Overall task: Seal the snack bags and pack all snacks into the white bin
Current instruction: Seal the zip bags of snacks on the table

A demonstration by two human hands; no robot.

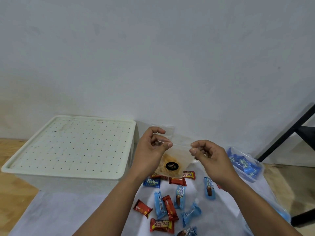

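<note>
I hold a clear zip snack bag point(177, 157) of yellow chips, with a round black label, up over the table. My left hand point(151, 147) pinches its top left corner and my right hand point(206, 154) pinches its top right corner. The white bin point(68, 178) stands at the left with its perforated lid on. Several small wrapped snacks lie on the white sheet below my hands: red beng-beng bars point(162, 225), blue Kalpa packs point(151, 182) and light-blue wafer packs point(209, 188).
A clear plastic tub point(255, 171) holding several blue Kalpa packs sits at the right. Another clear bag point(168, 129) leans on the wall behind my left hand. A black metal frame point(289, 132) stands at the far right. Wooden table shows at both sides.
</note>
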